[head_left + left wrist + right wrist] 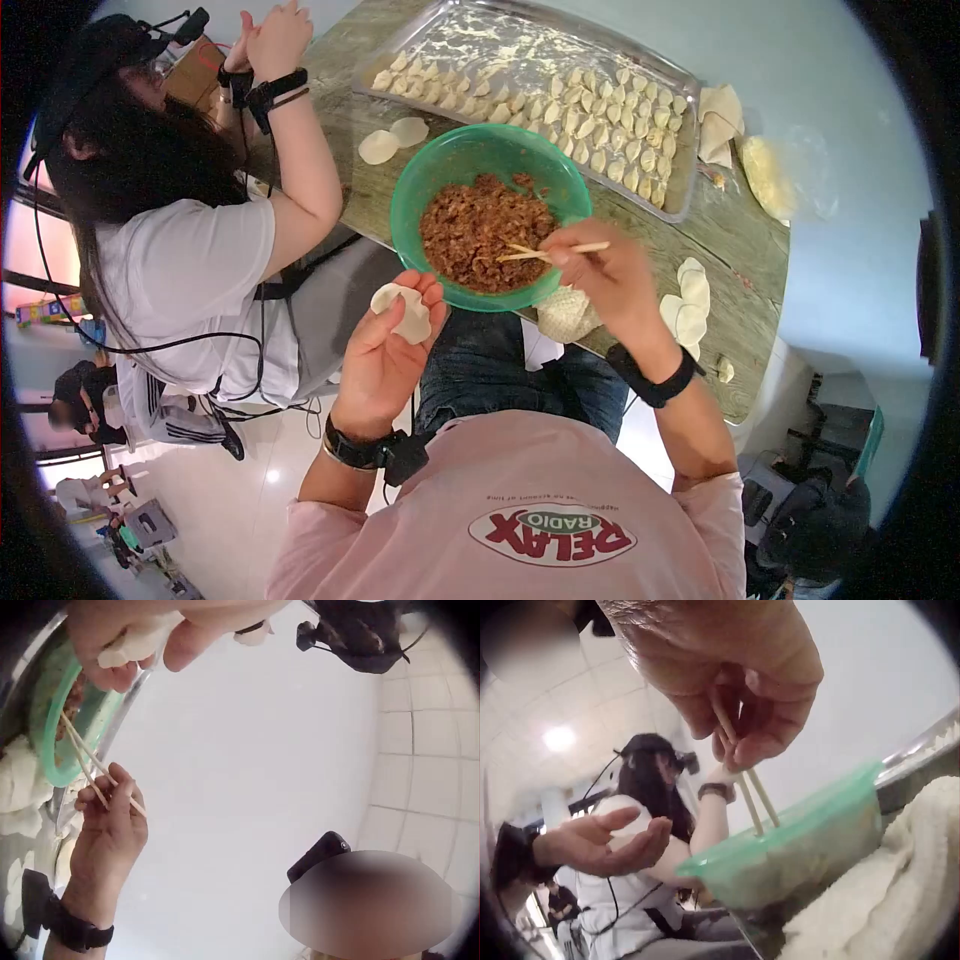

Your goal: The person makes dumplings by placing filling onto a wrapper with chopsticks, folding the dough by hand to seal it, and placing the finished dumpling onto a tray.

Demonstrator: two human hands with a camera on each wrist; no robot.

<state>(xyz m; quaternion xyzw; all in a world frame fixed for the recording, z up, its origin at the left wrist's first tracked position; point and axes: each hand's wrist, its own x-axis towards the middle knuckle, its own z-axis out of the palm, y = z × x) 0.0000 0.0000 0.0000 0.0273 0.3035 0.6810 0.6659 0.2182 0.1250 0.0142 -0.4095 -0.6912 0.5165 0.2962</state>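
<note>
A round white dough wrapper (412, 318) lies on the fingers of my left hand (382, 372), its thumb over one edge. My right hand (612, 285) pinches a pair of chopsticks (590, 247), whose tips touch the brown minced filling (475, 225) inside a green bowl (405, 195). In the left wrist view the right hand (112, 838) grips the chopsticks (91, 761) beside the bowl. From the right wrist view, the left hand (604, 847) is palm up near the bowl (795, 832), whose wall hides the chopstick tips.
A metal tray (690, 175) with rows of dumplings stands behind the bowl. Loose wrappers lie on the table at left (379, 147) and right (692, 290). A pale cloth (567, 316) is beside the bowl. Another person (190, 240) sits at the left.
</note>
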